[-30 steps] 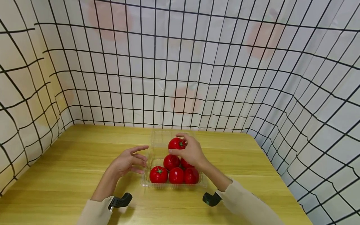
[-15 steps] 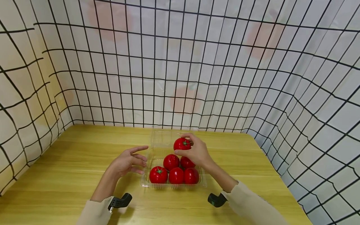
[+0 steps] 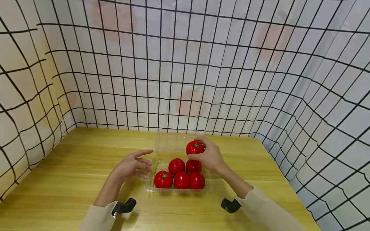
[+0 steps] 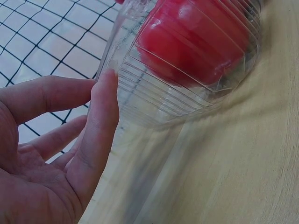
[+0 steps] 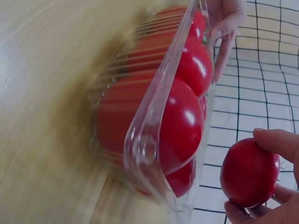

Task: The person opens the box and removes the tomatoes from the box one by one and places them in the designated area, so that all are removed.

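"Tomato (image 3: 195, 147) in the air, then. Whereabouts?"

"In the right hand (image 3: 210, 155), toward the counter's far edge, just beyond the back row of tomatoes (image 3: 181, 180) as the head view has it. Exact height, I can't tell."

"And that grip?"

"Curled round it, parted only as far as the tomato is wide, digits on opposite sides. From the right wrist, there's a gap between it and the clear plastic container (image 3: 149, 189)."

"How does the container sit?"

"Flat on the counter (image 3: 86, 154), its transparent lid (image 3: 171, 142) laid back toward the far edge. Five tomatoes are inside: three along the front, two behind. The front left one shows its green stem top."

"What of the left hand (image 3: 130, 166)?"

"Its grip is loose, fingers apart and slightly bent. One fingertip meets the container's rim on the side facing the counter's left edge."

"Past the counter?"

"A pale backdrop with a black grid (image 3: 185, 80) rises behind the far edge."
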A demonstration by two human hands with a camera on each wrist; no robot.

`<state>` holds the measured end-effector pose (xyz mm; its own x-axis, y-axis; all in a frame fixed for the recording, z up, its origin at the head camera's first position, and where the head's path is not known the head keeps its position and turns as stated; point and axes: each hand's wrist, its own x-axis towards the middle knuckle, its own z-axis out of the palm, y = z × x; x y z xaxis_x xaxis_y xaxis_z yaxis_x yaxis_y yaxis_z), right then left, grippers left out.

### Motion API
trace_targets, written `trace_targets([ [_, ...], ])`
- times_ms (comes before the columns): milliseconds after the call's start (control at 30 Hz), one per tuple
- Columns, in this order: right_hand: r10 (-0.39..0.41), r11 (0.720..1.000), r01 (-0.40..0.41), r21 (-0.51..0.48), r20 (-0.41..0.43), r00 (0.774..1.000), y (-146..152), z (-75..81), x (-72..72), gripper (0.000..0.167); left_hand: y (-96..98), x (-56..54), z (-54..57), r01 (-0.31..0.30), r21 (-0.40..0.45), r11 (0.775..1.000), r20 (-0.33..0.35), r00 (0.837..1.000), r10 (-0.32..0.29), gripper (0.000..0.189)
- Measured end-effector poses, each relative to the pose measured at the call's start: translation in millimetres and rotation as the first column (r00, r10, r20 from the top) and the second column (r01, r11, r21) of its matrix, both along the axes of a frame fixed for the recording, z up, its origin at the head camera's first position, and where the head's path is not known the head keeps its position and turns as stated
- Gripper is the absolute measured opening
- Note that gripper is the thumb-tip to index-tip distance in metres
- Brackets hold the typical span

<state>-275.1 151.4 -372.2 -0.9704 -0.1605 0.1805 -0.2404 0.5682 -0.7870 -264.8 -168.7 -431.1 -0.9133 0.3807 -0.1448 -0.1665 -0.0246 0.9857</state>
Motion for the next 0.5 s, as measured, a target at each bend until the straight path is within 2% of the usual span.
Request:
trace_targets([
  [500, -0.034, 0.997, 0.035, 0.075, -0.019, 0.999, 22.6, 7.2, -1.6, 0.063, 1.2, 0.9, 1.1, -0.003, 0.013, 1.000, 0.012, 1.000, 0.003, 0.077],
])
